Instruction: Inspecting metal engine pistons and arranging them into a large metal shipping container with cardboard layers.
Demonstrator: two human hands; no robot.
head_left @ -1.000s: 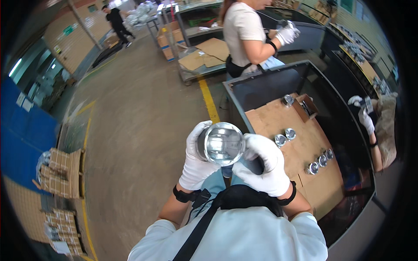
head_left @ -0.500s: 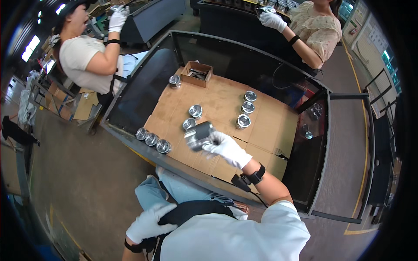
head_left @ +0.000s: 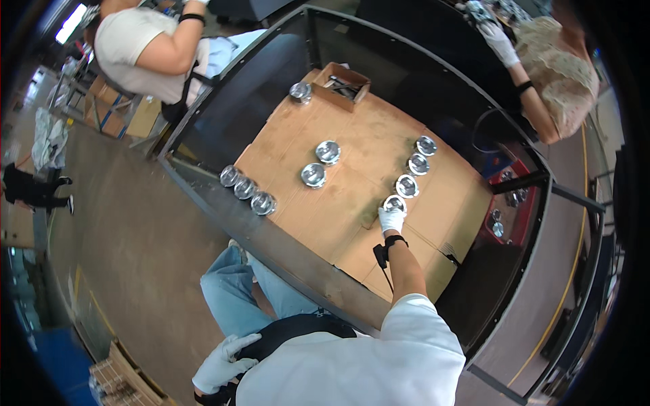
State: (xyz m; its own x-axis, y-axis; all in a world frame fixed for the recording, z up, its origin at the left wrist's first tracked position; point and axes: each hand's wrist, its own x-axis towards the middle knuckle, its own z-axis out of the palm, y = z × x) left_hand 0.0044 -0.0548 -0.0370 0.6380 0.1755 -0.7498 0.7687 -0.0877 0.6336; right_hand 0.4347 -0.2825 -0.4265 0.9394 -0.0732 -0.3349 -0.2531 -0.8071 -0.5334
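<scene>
Right hand (head_left: 391, 220) at the nearest metal cup (head_left: 394, 202), right of centre in the frame, low end of a line of four! It looks set on the cardboard sheet (head_left: 365, 139); whether those fingers grip or merely touch, I can't tell. Three neighbouring cups (head_left: 407, 186) stand beyond: four lined up, then, and how much remains the view doesn't say. Open end up, axis near upright, neither dimension clearly longer. Left hand (head_left: 225, 364), lower left, fingers spread at the black waist belt (head_left: 294, 335), nothing visible in them.
</scene>
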